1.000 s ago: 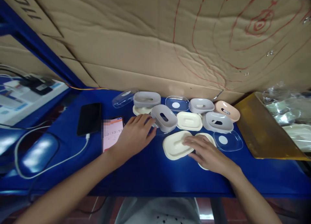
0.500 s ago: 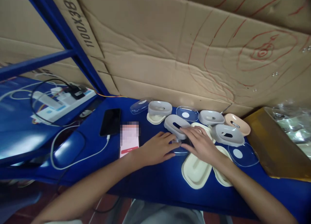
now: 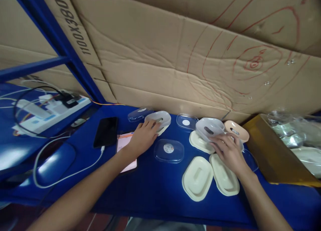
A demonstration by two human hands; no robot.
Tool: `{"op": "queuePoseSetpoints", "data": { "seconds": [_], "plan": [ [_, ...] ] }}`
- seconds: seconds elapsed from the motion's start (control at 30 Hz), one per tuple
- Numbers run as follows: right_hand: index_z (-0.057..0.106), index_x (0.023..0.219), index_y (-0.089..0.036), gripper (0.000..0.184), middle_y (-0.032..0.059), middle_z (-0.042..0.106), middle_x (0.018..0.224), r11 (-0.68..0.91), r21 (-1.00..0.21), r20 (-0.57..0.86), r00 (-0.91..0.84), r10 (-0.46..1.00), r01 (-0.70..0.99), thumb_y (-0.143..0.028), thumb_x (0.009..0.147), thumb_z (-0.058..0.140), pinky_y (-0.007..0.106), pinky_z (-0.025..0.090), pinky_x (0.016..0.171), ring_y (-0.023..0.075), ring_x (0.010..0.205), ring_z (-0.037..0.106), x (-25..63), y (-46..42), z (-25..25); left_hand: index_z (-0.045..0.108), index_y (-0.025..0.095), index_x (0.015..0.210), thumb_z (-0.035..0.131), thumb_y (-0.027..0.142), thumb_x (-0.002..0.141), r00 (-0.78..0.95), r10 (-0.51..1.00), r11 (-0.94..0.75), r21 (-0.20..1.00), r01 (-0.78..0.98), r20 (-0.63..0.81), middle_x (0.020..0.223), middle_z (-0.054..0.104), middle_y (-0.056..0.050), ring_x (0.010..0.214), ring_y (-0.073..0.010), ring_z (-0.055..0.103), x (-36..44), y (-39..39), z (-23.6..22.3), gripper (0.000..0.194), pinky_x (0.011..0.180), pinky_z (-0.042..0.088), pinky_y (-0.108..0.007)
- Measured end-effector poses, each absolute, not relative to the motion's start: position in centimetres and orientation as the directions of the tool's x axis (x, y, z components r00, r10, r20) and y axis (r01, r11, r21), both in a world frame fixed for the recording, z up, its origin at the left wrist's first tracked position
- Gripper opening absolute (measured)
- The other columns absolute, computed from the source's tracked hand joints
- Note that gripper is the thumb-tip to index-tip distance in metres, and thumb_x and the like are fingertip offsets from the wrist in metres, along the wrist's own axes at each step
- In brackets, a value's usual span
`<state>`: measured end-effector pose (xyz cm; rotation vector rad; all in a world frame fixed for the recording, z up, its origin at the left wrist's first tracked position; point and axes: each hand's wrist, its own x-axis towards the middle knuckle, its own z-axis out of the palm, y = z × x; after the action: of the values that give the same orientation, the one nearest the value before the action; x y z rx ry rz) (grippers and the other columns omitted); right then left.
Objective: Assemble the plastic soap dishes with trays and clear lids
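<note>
Blue table (image 3: 150, 197), cream soap-dish trays (image 3: 197, 179) by your right hand (image 3: 228, 150). Its fingers (image 3: 220, 141) are clenched on a grey soap dish (image 3: 209, 128), near edge, tilted. Your left hand (image 3: 142, 137) lies over a second grey soap dish (image 3: 158, 119); grip unclear.

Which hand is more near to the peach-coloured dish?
Right hand: nearer, just in front of the peach-coloured dish. Left hand: far to the dish's left, past a clear lid.
</note>
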<state>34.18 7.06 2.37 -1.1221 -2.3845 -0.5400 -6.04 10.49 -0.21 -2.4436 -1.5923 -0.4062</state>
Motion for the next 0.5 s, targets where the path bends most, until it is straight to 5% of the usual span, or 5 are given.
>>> {"op": "queuePoseSetpoints", "data": {
  "seconds": [0.27, 0.5],
  "plan": [
    [0.073, 0.118, -0.021, 0.018, 0.0126, 0.077, 0.113, 0.389, 0.090, 0.683, -0.341, 0.645, 0.917, -0.015, 0.108, 0.059, 0.046, 0.049, 0.092, 0.0314, 0.107, 0.073, 35.6, 7.3, 0.1, 0.073, 0.023, 0.130, 0.062, 0.009, 0.104, 0.646, 0.634, -0.685, -0.079, 0.724, 0.425, 0.123, 0.077, -0.010, 0.118, -0.0306, 0.073, -5.5, 9.7, -0.5, 0.032, 0.101, 0.059, -0.046],
    [0.070, 0.124, -0.026, 0.022, 0.0047, 0.083, 0.108, 0.700, -0.198, 0.509, -0.539, 0.672, 0.686, -0.015, 0.110, 0.058, 0.042, 0.054, 0.088, 0.0238, 0.094, 0.077, 33.2, 5.1, 1.0, 0.069, 0.019, 0.129, 0.053, 0.011, 0.110, 0.595, 0.545, -0.774, 0.081, 0.628, 0.591, 0.134, 0.070, -0.014, 0.126, -0.0272, 0.070, -5.1, 9.1, -0.8, 0.027, 0.106, 0.061, -0.042]
  ]
}}
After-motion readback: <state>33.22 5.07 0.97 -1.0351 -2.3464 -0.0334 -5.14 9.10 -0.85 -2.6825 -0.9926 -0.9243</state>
